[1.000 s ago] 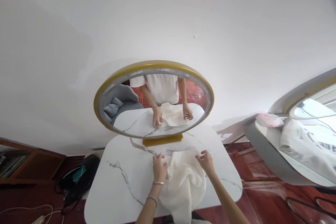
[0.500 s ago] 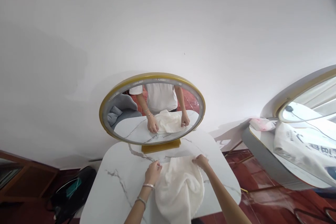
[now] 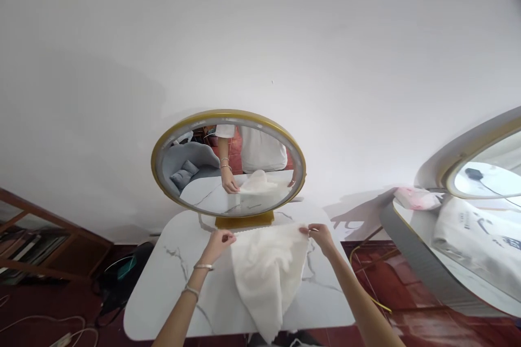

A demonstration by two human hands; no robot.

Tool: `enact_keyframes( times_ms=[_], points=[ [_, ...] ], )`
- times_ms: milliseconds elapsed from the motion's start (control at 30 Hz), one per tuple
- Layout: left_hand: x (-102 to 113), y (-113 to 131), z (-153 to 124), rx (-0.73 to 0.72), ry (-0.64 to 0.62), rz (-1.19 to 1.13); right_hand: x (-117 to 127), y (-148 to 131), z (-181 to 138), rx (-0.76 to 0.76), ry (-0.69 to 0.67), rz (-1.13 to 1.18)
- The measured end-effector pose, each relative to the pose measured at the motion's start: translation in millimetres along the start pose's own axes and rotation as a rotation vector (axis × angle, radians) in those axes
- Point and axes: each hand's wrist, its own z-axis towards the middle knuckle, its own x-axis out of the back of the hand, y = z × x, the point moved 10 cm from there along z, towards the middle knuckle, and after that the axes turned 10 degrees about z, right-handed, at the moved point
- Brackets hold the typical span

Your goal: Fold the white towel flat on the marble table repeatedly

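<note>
A white cloth [image 3: 268,271] with a scalloped edge is stretched between my hands over a white marbled table [image 3: 163,293]. My left hand [image 3: 218,244] pinches its far left corner. My right hand [image 3: 319,236] pinches the far right corner between thumb and fingers. The far edge runs nearly straight from hand to hand. Loose folds sag in the middle, and the near end tapers to a point hanging over the table's front edge. Just behind the cloth stands a gold-framed oval mirror [image 3: 228,168], which reflects the hands and the cloth.
A second table [image 3: 431,260] at the right carries a folded white printed fabric bundle [image 3: 476,233], a pink-and-white packet [image 3: 417,198] and another mirror [image 3: 488,173]. A black bag [image 3: 122,276] and a wooden shelf [image 3: 36,238] are at the left. Cables lie on the red floor.
Both hands have moved apart and slightly away from me, pulling the far edge of the cloth tauter. The cloth's near end has narrowed. The view has shifted.
</note>
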Motion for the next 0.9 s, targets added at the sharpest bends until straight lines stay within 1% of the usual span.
enact_keyframes(
  times_ms=[133, 300, 367, 467, 567, 667, 733, 833, 900],
  points=[
    [22, 27, -5, -0.079, 0.02, -0.056, 13, -38, -2, 0.097, -0.1, 0.125],
    [45, 53, -6, -0.134, 0.054, -0.076, 24, -83, -10, 0.195, -0.202, 0.19],
    [55, 62, -6, -0.148, 0.068, -0.092, 35, -99, -13, 0.221, -0.173, 0.215],
    [71, 79, -8, -0.187, 0.07, -0.147, 55, -119, -17, 0.272, -0.078, 0.269],
    [81, 96, -11, -0.211, 0.052, -0.117, 66, -136, -21, 0.331, -0.056, 0.281],
    [85, 110, -11, -0.206, 0.047, -0.022, 73, -155, -23, 0.418, -0.074, 0.248],
    [89, 120, -13, -0.213, 0.053, -0.015, 78, -168, -27, 0.484, -0.102, 0.187],
    [99, 140, -24, -0.258, 0.076, -0.04, 85, -184, -41, 0.561, -0.142, -0.037],
    [107, 156, -40, -0.298, 0.097, -0.037, 92, -195, -61, 0.636, -0.146, -0.176]
  ],
)
